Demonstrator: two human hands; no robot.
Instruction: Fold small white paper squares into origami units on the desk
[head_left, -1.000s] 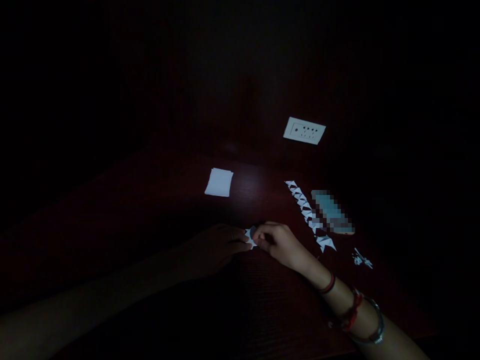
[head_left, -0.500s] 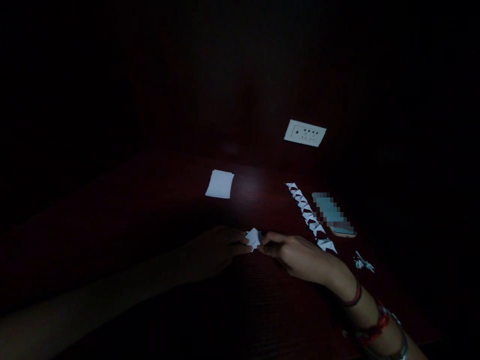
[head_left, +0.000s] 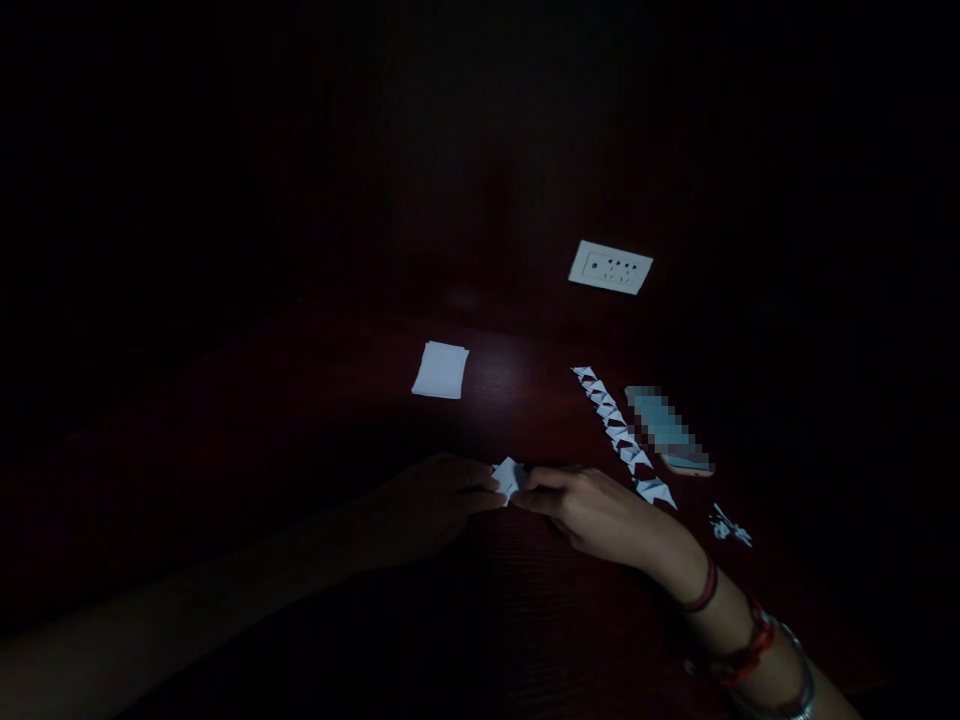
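Note:
A small folded piece of white paper is pinched between both hands above the dark red table. My left hand, dim in shadow, grips its left edge with thumb and fingertips. On the right edge, my right hand closes thumb and forefinger; bracelets circle that wrist. To the right of this hand runs a row of folded white paper pieces, several in a line leading away from me. A stack of white paper sheets lies flat farther off, left of centre.
A phone with a blurred-out screen lies right of the row. Nearer me is a little heap of thin white scraps. On the back wall sits a white power socket. The dark red tabletop fades into darkness around.
My right fingertips have shifted slightly left over the folded paper's right edge. Both hands keep their hold, and the other things lie as before.

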